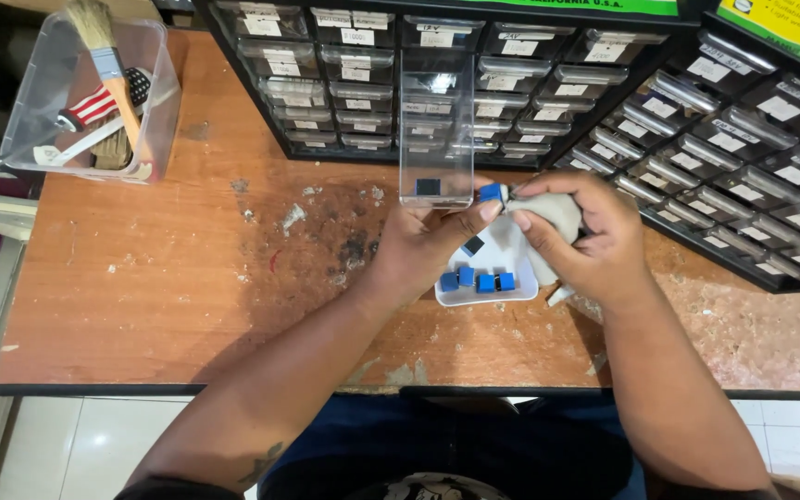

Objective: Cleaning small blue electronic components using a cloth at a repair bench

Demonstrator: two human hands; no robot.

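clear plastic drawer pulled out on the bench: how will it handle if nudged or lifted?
The long clear plastic drawer looks thin-walled and holds one small blue part, so probably light and quick to slide on the orange worktop. Smooth walls may be slippery. Rigid, likely crackable if squeezed.

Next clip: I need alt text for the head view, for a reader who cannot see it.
A left hand pinches a small blue block while the right hand presses a grey cloth to it, above a white tray of similar blue blocks. A clear drawer stands on the worn wooden bench.
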